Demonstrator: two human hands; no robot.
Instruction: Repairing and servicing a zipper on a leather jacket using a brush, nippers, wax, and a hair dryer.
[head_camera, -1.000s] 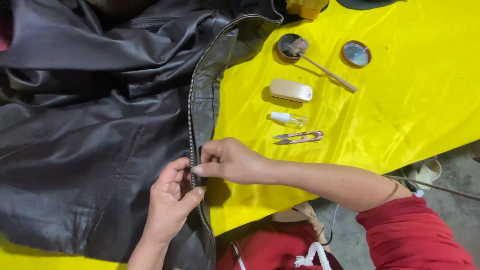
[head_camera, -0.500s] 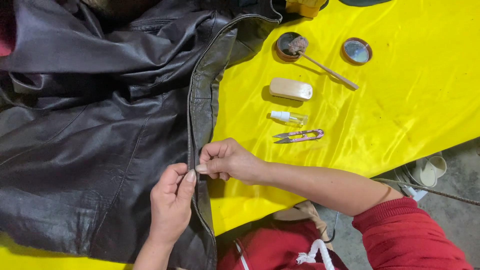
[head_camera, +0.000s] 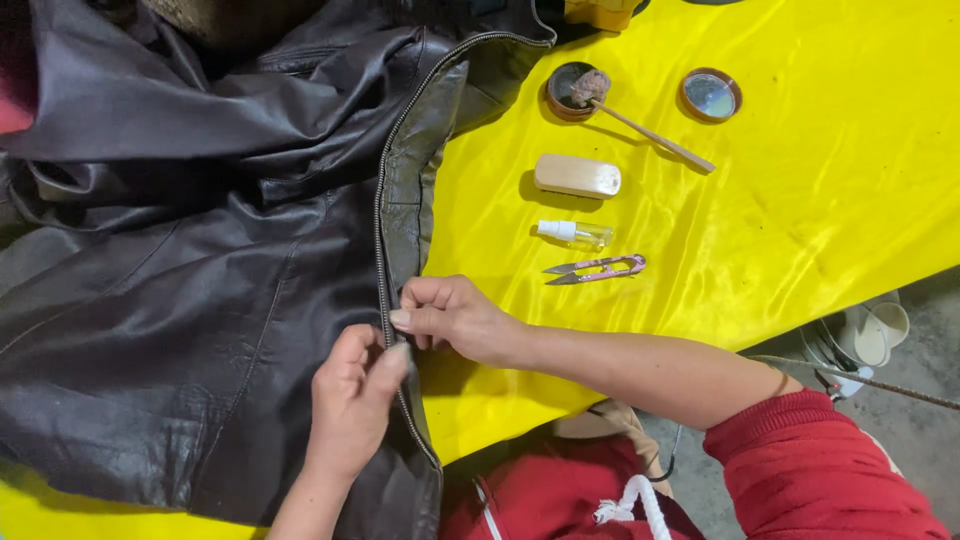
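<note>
A dark brown leather jacket (head_camera: 180, 280) lies spread over a yellow cloth (head_camera: 800, 200). Its metal zipper edge (head_camera: 382, 200) runs from the collar down toward me. My left hand (head_camera: 350, 400) pinches the front edge of the jacket at the zipper from below. My right hand (head_camera: 450, 315) grips the same edge just above it, fingertips pressed on the zipper strip. The two hands almost touch. Whatever lies between the fingertips is hidden.
To the right on the cloth lie small thread snips (head_camera: 597, 268), a little clear spray bottle (head_camera: 572, 234), a pale wooden brush (head_camera: 577, 176), an open round tin with a stick in it (head_camera: 575, 90) and its lid (head_camera: 710, 95). White cups (head_camera: 870, 335) sit on the floor.
Both hands stayed at the same spot on the zipper edge, shifting only slightly; my left thumb moved up closer to my right fingers.
</note>
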